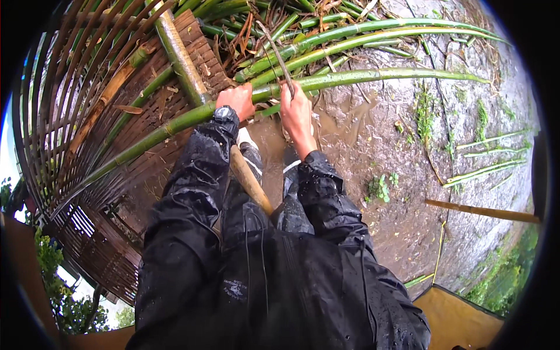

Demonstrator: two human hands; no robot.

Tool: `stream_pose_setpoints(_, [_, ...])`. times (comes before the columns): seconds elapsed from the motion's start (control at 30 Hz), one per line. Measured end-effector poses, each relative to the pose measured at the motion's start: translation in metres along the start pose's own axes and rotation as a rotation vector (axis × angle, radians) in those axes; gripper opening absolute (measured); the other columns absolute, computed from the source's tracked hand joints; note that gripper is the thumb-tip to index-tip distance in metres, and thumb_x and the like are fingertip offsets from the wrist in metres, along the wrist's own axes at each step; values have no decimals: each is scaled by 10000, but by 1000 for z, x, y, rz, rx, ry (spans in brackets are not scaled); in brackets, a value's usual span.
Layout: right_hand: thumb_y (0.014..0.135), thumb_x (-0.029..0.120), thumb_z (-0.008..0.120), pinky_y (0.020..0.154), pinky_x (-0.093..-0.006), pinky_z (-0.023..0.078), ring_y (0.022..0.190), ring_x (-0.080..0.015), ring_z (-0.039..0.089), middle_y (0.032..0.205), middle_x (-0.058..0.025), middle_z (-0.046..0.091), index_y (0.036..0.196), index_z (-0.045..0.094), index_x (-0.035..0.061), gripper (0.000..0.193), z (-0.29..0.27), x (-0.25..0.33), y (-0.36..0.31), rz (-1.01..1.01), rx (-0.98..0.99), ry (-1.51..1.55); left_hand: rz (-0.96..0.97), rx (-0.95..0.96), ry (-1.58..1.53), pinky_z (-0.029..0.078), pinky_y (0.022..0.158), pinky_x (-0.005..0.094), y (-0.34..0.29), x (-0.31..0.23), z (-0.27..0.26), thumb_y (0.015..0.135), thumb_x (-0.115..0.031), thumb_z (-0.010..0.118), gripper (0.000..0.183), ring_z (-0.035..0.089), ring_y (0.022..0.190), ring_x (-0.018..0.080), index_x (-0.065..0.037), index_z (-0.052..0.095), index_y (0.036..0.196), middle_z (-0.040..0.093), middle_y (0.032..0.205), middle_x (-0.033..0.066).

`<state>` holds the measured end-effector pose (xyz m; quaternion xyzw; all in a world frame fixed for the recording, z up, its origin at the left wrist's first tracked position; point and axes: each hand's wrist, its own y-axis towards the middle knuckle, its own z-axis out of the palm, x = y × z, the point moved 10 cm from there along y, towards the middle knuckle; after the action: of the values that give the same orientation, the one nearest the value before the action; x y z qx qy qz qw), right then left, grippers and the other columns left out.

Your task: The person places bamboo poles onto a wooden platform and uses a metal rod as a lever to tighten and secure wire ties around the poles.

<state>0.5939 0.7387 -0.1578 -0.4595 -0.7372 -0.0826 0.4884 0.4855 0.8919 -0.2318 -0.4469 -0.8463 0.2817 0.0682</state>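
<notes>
My left hand (236, 100), with a watch (223, 114) at its wrist, is closed around a long green bamboo pole (169, 127). The pole runs from the lower left across in front of me to the upper right. Close by, my right hand (296, 116) is a fist around a long, thin, grey-brown curved piece (279, 58); whether it is a blade or a stick I cannot tell. It slants up and left over other green bamboo poles (326, 44). A pale brown wooden pole (249, 179) stands between my legs, below my left wrist.
Woven dark bamboo slats (64, 111) curve up on the left, with a thick bamboo post (178, 55) beside them. Cut green stems (280, 29) are heaped at the top. Muddy wet ground (373, 140) spreads right, with loose stems (487, 172) and a brown pole (481, 210) there.
</notes>
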Motion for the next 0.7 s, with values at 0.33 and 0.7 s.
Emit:
stream_pose_setpoints(0.33, [1058, 281, 537, 770, -506, 552, 949, -484, 676, 1000, -285, 698, 1226, 626, 25, 319, -18, -1, -21, 115, 47, 50, 6, -27, -6, 596, 784, 478, -6, -7, -12, 817, -282, 718, 316, 745, 884, 370, -58, 651, 1031, 755, 931, 190])
stream_pose_setpoints(0.7, [1046, 216, 542, 794, -426, 584, 896, -375, 755, 995, -228, 746, 1284, 649, 54, 307, -46, -7, -100, 213, 98, -11, -37, -20, 13, 597, 794, 477, -15, 19, -13, 828, -318, 735, 350, 746, 910, 370, -51, 659, 1041, 757, 983, 185])
